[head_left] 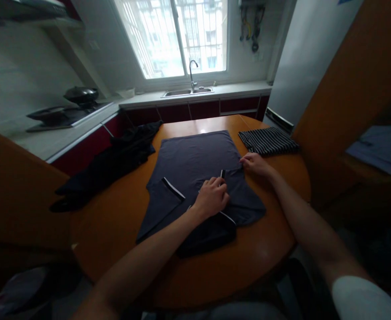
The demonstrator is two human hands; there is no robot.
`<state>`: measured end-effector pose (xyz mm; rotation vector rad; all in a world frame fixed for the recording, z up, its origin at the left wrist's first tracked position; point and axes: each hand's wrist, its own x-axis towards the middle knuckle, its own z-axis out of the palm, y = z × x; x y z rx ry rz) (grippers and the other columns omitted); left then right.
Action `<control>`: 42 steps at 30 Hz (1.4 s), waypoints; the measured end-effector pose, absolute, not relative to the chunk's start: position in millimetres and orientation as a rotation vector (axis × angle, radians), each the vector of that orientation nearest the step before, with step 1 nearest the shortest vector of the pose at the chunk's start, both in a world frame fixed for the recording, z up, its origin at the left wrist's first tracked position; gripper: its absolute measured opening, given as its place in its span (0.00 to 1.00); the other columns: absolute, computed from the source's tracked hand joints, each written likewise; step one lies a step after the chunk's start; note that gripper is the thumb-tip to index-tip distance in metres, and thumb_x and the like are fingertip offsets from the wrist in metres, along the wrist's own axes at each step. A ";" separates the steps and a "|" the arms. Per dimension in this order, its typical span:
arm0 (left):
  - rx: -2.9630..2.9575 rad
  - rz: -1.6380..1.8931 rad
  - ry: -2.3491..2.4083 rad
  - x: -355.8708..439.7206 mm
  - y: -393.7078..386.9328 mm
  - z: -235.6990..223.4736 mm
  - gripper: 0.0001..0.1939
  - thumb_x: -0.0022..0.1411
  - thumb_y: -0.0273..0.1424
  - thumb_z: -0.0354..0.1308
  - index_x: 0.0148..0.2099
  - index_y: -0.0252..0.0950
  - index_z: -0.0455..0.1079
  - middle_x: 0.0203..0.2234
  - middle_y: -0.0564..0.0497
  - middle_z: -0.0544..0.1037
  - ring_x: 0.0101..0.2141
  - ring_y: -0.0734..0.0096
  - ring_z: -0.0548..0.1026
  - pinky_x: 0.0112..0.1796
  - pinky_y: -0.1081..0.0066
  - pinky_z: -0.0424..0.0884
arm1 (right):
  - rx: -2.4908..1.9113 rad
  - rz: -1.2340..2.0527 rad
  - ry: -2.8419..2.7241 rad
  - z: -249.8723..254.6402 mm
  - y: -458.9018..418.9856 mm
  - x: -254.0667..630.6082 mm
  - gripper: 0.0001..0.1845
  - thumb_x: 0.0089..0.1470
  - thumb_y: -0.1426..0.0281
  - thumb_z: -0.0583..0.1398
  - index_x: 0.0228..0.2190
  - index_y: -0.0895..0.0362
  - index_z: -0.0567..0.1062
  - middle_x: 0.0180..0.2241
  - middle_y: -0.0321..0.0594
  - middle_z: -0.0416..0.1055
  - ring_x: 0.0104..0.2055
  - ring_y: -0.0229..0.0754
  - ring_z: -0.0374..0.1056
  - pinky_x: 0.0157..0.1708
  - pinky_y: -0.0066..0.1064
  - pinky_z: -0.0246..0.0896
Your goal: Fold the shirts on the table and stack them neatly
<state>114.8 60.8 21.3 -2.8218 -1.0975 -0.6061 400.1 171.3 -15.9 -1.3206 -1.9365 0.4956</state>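
Observation:
A dark grey short-sleeved shirt [195, 153] lies spread on the round wooden table, its hem toward the window. Both sleeves are laid inward over the body, and their cuffs carry black and white trim. My left hand [212, 195] is closed, its curled fingers on the trimmed sleeve cuff at the shirt's right part. With fingertips pinched together, my right hand [255, 163] holds the shirt's right side edge. The collar end, nearest me, is partly covered by my left forearm.
A folded black-and-white striped garment [269, 141] rests at the table's right rear. Dark clothes [115, 160] are heaped along the left edge. Beyond the table [109, 240] are a counter with a sink [178, 92], a stove with pans [81, 95], and a fridge [305, 58].

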 end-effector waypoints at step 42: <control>-3.093 -0.937 -1.202 117.9 82.2 -11.2 0.09 0.66 0.24 0.57 0.40 0.36 0.80 0.57 0.44 0.70 0.46 0.67 0.78 0.54 0.63 0.75 | -1.653 0.278 -2.139 -27.5 164.3 408.6 0.10 0.59 0.65 0.62 0.32 0.54 0.83 0.50 0.48 0.74 0.52 0.51 0.68 0.50 0.41 0.62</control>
